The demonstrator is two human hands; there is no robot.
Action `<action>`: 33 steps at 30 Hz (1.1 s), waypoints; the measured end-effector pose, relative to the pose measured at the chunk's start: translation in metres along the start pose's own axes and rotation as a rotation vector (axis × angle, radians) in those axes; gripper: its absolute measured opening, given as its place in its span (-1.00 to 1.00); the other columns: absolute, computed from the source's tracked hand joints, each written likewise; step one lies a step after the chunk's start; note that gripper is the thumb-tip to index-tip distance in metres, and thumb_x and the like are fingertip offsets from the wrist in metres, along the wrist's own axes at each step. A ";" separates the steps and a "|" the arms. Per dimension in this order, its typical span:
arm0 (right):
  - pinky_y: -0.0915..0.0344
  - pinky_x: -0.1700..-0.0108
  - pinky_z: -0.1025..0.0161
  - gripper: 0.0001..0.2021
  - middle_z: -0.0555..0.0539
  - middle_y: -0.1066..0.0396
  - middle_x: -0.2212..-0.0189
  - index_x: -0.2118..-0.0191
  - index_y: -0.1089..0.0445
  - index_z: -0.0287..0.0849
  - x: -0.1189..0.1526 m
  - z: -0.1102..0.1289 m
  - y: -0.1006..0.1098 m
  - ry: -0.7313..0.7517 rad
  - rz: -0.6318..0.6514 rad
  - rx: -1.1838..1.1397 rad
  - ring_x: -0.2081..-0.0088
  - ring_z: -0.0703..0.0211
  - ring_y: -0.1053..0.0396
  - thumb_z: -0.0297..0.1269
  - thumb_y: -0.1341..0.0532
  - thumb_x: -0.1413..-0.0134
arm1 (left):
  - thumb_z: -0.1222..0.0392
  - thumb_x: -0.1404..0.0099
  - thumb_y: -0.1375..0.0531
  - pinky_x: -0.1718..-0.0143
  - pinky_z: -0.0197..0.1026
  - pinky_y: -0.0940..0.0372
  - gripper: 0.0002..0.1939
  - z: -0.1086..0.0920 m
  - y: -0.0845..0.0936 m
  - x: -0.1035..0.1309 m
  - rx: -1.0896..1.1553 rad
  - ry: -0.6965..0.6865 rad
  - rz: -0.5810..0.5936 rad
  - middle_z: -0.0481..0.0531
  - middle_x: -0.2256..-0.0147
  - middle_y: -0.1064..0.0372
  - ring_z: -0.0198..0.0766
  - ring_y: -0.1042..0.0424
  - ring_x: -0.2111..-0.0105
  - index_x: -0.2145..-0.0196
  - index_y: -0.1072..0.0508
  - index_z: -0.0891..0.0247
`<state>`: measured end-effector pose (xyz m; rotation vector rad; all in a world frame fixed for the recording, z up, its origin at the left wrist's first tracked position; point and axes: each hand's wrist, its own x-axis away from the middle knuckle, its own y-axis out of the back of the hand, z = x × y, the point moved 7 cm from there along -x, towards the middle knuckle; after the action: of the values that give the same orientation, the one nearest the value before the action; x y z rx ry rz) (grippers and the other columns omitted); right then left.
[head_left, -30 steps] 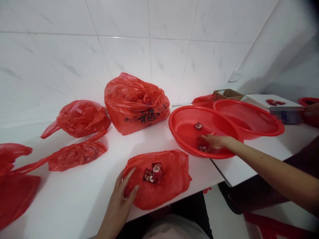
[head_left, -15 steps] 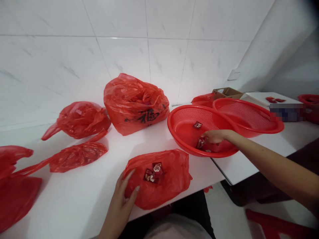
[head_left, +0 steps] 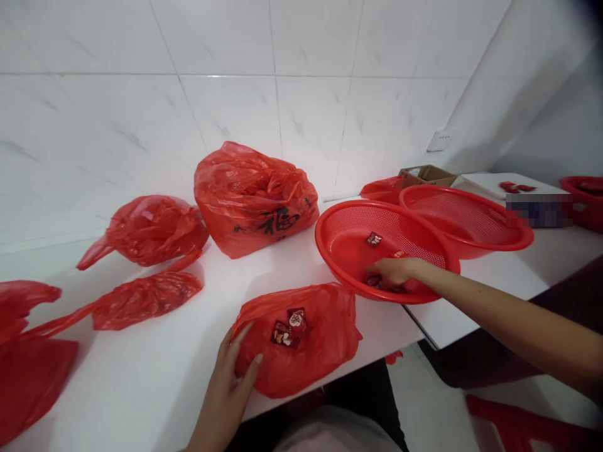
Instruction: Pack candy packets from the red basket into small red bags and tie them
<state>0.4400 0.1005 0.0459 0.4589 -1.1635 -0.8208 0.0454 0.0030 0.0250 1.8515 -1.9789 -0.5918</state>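
My left hand (head_left: 234, 370) rests on the near left edge of a red plastic bag (head_left: 325, 339), thumb and fingers spread apart on the film. Inside the bag's opening lie small dark-red wrapped packets (head_left: 296, 321) with pale printed characters. My right hand (head_left: 394, 273) reaches down into a red perforated plastic basket (head_left: 339, 251). Its fingers are bent around a small dark-red packet (head_left: 374, 281) near the basket's front wall, partly covered by the fingertips. Farther back in the same basket lies another packet (head_left: 374, 239).
A large red bag (head_left: 254, 207) with black characters stands by the tiled wall, with smaller red bags (head_left: 153, 229) to its left. A second red basket (head_left: 471, 220) and a cardboard box (head_left: 428, 175) are at the right. The white table's front edge (head_left: 325, 384) runs close to my lap.
My right hand has moved slightly lower and to the left in the basket, and its fingers now cover more of the packet. My left hand has stayed on the bag.
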 end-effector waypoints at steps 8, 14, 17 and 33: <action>-0.30 0.41 0.34 -0.85 0.01 -0.36 0.43 0.28 -0.25 -0.14 0.028 0.038 0.055 0.202 -0.184 -0.117 0.45 0.28 -0.35 -0.20 -0.17 -0.08 | -0.07 -0.31 -0.12 -0.26 0.17 -0.01 -0.45 0.004 0.001 -0.001 0.051 0.010 -0.052 0.05 -0.30 -0.01 -0.01 0.02 -0.31 -0.23 -0.20 0.00; -0.35 0.33 0.29 -0.85 0.08 -0.42 0.35 0.24 -0.27 -0.01 0.066 0.169 -0.001 0.641 -0.168 -0.433 0.34 0.24 -0.40 -0.11 -0.18 -0.10 | -0.08 -0.28 -0.14 -0.31 0.12 0.11 -0.35 -0.005 -0.003 -0.007 0.176 0.055 -0.079 0.12 -0.32 0.00 -0.05 0.05 -0.33 -0.27 -0.13 0.12; -0.35 0.24 0.24 -0.96 0.10 -0.44 0.32 0.29 -0.32 0.05 0.055 0.203 -0.040 0.685 -0.255 -0.211 0.29 0.21 -0.41 -0.21 -0.16 -0.11 | -0.08 -0.29 -0.14 -0.31 0.14 0.09 -0.32 -0.010 -0.004 -0.008 0.216 0.050 -0.079 0.14 -0.32 0.01 -0.03 0.06 -0.33 -0.29 -0.08 0.12; -0.28 0.19 0.25 -0.47 -0.22 -0.45 0.16 -0.23 -0.10 -0.26 -0.021 0.022 0.107 -0.120 -0.458 0.274 0.31 0.18 -0.43 -0.25 -0.17 -0.19 | -0.08 -0.29 -0.13 -0.32 0.08 0.11 -0.34 -0.003 0.006 0.000 0.147 0.012 -0.127 0.13 -0.32 0.00 -0.07 0.03 -0.32 -0.27 -0.12 0.16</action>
<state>0.4508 0.1862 0.1154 0.9365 -1.3097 -1.0967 0.0419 0.0034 0.0309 2.0756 -1.9553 -0.4810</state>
